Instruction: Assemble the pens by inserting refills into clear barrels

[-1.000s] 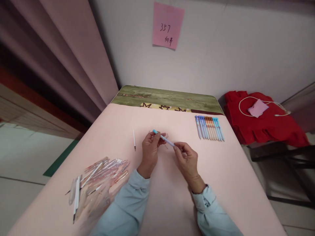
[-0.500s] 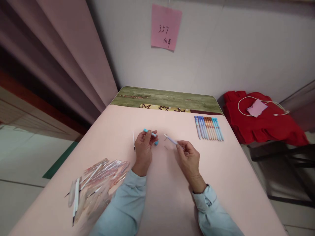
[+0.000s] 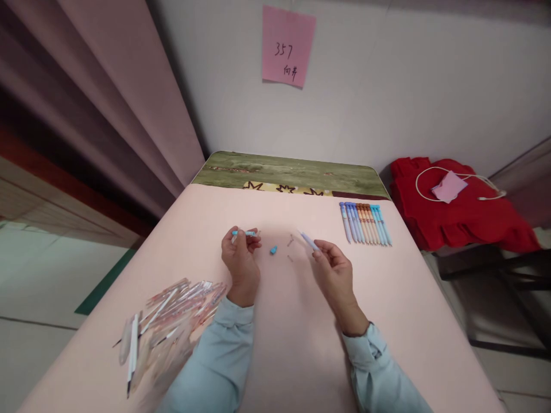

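My left hand (image 3: 241,261) is closed on a turquoise pen part (image 3: 245,233), which lies almost level between thumb and fingers. A bit of something thin and white shows beside those fingers, too small to make out. In my right hand (image 3: 334,267), pinched at its lower end, is a pale blue pen barrel (image 3: 309,240) tilted up to the left. A small turquoise cap piece (image 3: 274,250) lies on the table between the hands. Two tiny clear pieces, one of them a spring-like bit (image 3: 290,240), rest just right of it.
Clear and pinkish pen parts with white refills (image 3: 133,344) form a loose pile at the left front. A neat row of blue, brown and turquoise pens (image 3: 365,225) lies at the back right. Beyond the table's right edge is a red cloth (image 3: 413,212) with a cable.
My left hand has moved left with the turquoise part, uncovering the cap piece. The white refill that lay beside it no longer shows on the table. My right hand has shifted slightly right.
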### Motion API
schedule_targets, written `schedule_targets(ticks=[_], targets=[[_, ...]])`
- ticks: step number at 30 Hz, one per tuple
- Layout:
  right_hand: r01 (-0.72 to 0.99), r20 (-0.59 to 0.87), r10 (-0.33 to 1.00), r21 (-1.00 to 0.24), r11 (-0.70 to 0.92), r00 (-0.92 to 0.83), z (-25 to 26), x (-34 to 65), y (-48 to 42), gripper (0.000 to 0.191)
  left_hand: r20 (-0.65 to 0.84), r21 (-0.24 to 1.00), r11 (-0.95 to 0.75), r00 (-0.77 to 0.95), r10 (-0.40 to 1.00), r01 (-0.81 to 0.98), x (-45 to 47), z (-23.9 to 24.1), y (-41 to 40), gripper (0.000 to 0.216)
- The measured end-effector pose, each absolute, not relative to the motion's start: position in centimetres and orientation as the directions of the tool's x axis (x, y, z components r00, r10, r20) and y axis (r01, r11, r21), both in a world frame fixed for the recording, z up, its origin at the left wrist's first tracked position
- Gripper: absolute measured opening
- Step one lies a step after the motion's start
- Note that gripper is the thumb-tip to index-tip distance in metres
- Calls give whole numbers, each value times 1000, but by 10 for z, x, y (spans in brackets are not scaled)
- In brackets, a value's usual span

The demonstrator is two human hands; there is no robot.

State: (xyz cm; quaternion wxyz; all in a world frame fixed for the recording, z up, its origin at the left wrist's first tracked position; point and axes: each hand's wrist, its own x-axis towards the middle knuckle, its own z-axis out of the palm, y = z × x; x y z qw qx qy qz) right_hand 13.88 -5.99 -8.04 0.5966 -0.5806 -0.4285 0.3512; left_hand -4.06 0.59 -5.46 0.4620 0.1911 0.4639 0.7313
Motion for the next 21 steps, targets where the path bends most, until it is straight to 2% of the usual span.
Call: schedule_targets(ticks=[2,4,8,14,21], targets=[[279,186,896,-957,74,402,-82,140,-62,25,-121,868,-180,-549,827,-463,-42,-55,7,46],[381,226,883,-923,59,412,-82,141,-63,23,-86,879,-209,-574,814,-429,-42,-56,8,46],[353,235,882,-932,85,409,-78,140,-65,24,-100,874,-169,-509,855,-456,-37,-58,4,47],[363,300,913,-912,191,276,-73,129,-69,17,-127,869,-53,-326,937,-492,-21,-62,-6,47],[380,287,922,-908,176,259,-75,127,-68,16,-140,877,6,-243,960,-481,-13,-58,-13,49]])
